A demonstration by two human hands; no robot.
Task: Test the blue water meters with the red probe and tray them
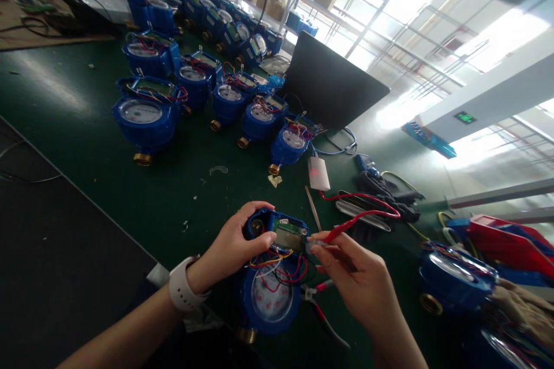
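Note:
A blue water meter (272, 294) lies in front of me, its electronics box open with a circuit board and small display (288, 239) showing. Red, yellow, white and black wires loop over its round dial. My left hand (249, 236) grips the box from the left, thumb on the display's edge. At the box's right side, my right hand (350, 262) pinches a small pale plug (310, 244) at the end of a red cable (367, 211). Whether the plug is seated in the board is hidden by my fingers. Red-handled pliers (322, 311) lie beside the meter.
Several more blue meters (145, 115) stand in rows behind. A white box (318, 173) joins the red cable. Tweezers (312, 207), a dark laptop (331, 81), a pouch (363, 213) and a red bin (511, 248) are around; more meters (454, 274) sit at right.

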